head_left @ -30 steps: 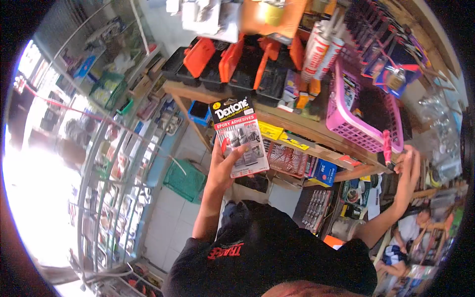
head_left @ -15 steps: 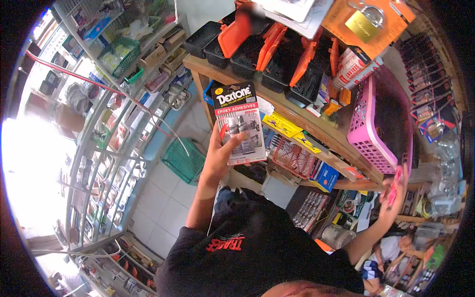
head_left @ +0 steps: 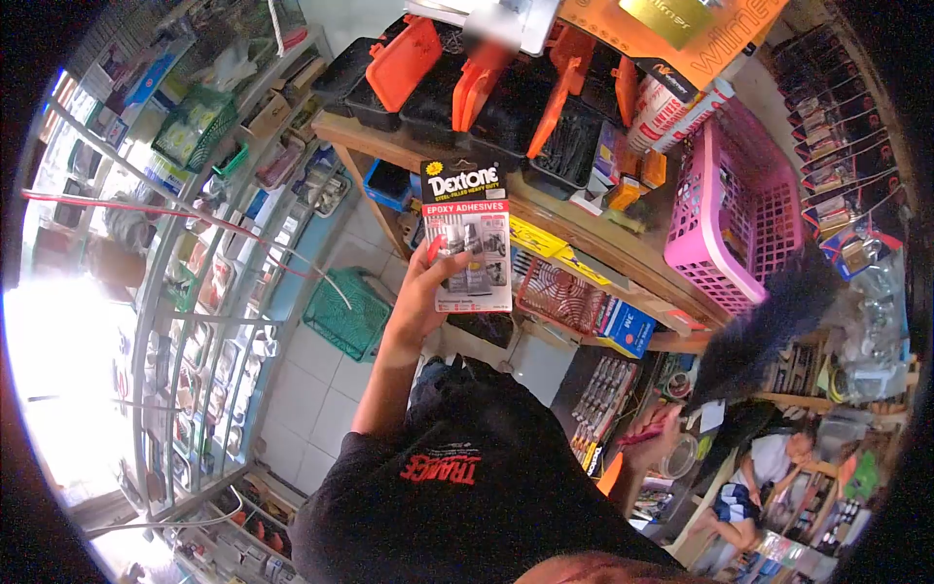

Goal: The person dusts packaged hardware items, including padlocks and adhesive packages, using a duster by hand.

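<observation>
My left hand [head_left: 420,294] pinches a Dextone epoxy adhesives pack [head_left: 467,238] upright by its lower left side, thumb across the front. Lower right, my right hand [head_left: 650,436] is closed around the pink handle of a duster [head_left: 764,326], whose dark, fluffy head is smeared by motion and points up and to the right. Just above the duster head, a pink basket [head_left: 725,229] stands at the end of a wooden shelf [head_left: 467,170].
Black bins [head_left: 564,156] with orange lids line the shelf top. A green basket [head_left: 348,313] sits on the tiled floor. Glass display shelves [head_left: 209,341] run along the left. A person [head_left: 764,477] sits at the lower right, beside goods. A red cord [head_left: 146,206] crosses the left side.
My right hand has taken the pink handle and moved down and left, drawing the dark duster head out from the pink basket. My left hand still holds the pack in nearly the same place.
</observation>
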### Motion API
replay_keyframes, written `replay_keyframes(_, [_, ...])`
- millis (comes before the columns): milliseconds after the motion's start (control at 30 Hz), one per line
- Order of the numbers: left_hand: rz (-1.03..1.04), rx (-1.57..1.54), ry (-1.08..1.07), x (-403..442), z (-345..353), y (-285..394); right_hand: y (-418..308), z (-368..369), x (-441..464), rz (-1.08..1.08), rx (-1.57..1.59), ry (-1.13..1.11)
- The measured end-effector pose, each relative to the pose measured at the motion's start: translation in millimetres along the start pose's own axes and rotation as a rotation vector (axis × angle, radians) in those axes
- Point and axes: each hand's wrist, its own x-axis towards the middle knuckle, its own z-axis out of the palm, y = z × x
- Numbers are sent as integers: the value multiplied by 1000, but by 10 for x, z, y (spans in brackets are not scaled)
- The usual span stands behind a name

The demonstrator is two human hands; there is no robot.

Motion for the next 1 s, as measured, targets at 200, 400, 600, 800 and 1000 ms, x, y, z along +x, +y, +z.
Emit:
replay_keyframes(200, [-84,-63,-16,-10,19,-47,394,-830,-82,372,-690,-445])
replay_keyframes(400, [-61,122,43,-130,-107,45,708,184,-425,-46,-967,-294])
replay_keyframes(600, [18,276,-28,-370,-415,278,766,1022,155,156,-797,-617])
replay_keyframes(800, [172,258,115,-712,-1113,390,953,1613,361,31,-683,-754])
replay_keyframes(1000, [172,-486,77,-1042,-1374,574,1148,2117,358,-132,-758,-1010])
